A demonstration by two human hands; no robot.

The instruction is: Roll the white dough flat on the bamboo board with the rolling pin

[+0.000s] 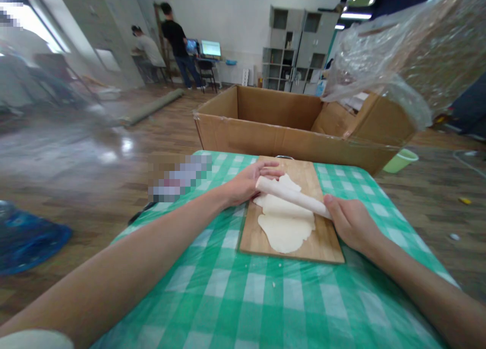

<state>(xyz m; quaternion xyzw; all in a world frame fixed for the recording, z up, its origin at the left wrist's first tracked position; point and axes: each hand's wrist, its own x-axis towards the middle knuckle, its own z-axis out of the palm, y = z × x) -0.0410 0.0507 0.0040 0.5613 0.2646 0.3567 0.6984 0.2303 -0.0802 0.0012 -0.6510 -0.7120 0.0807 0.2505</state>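
Observation:
A flattened sheet of pale dough (286, 231) with an uneven edge lies on a wooden cutting board (258, 243). Across it, slanting down to the right, is a white rolling pin (292, 194). My right hand (351, 220) is closed around the pin's right end. My left hand (255, 179) is at the board's left edge, beside the pin's other end and the far part of the dough. Its fingers are stretched out over the board, and the pin partly hides its lower side. Whether the left fingers touch the dough, I cannot tell.
The table has a green and white checked cloth (228, 298). Beyond its far edge stands a large open cardboard box (266, 134) with plastic wrap. A light green bin (401, 161) stands right, a blue bag (34, 240) left. Two people (176, 43) are far back.

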